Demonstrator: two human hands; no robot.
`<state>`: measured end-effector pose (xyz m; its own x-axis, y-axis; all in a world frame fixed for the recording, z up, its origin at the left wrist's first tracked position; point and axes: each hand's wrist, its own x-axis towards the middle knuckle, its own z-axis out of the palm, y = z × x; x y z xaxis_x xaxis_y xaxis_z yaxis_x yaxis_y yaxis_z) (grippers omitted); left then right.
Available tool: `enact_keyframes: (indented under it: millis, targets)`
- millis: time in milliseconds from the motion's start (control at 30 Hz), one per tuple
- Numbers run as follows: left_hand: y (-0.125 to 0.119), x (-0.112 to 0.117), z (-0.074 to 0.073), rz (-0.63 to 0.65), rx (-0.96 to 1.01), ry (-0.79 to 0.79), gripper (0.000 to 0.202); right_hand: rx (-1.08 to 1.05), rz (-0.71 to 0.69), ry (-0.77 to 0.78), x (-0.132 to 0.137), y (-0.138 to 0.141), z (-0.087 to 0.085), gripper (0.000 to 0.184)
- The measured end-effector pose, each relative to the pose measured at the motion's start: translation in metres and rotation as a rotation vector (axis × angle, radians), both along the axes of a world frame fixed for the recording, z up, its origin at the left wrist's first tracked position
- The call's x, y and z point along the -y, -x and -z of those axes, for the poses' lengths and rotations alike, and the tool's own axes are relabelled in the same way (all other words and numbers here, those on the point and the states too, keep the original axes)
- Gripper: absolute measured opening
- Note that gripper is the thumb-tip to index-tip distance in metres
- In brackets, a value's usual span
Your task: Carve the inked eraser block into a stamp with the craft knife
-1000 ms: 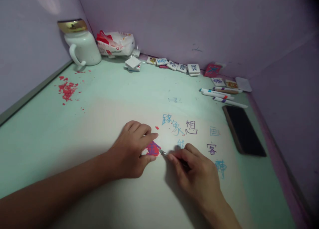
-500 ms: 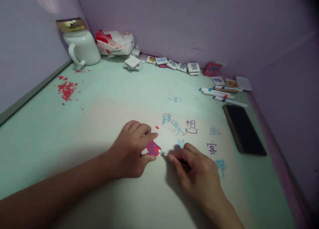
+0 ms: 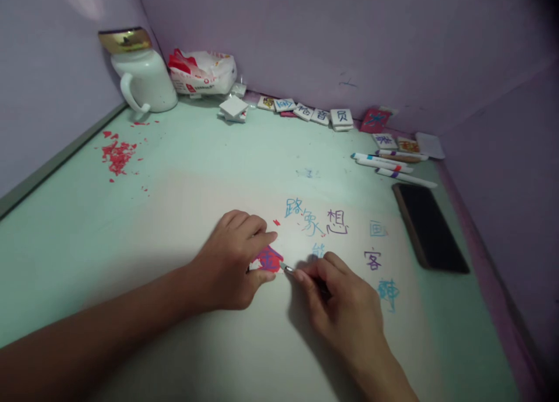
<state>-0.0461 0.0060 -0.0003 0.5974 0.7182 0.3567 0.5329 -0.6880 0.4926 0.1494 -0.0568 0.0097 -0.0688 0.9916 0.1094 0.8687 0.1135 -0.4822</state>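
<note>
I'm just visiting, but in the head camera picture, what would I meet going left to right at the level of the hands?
The left hand → the red piece with purple writing → the metal tip of a slim tool → the right hand → the dark phone.

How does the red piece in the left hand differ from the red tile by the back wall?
The red piece carries a purple character; the red tile carries blue strokes.
The piece is held between the thumb and fingers of the left hand; the tile is untouched by either hand.
White shows beside the piece's red at its left; the tile's visible face is red around its strokes.
Both have handwritten marks on red.
</note>
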Motion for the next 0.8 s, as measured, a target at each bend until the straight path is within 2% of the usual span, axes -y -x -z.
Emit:
enact_keyframes:
  millis: [167,467,800]
  targets:
    - [0.001,0.0,-0.001,-0.004,-0.013,0.007,0.03,-0.014,-0.105,-0.005,-0.005,-0.007,-0.001,0.026]
    - [0.001,-0.001,0.0,0.005,-0.005,0.01,0.03,-0.012,-0.158,-0.074,-0.005,-0.011,-0.001,0.025]
    - [0.001,-0.001,0.0,0.013,-0.006,0.011,0.032,0.01,-0.228,-0.078,-0.007,-0.016,-0.001,0.026]
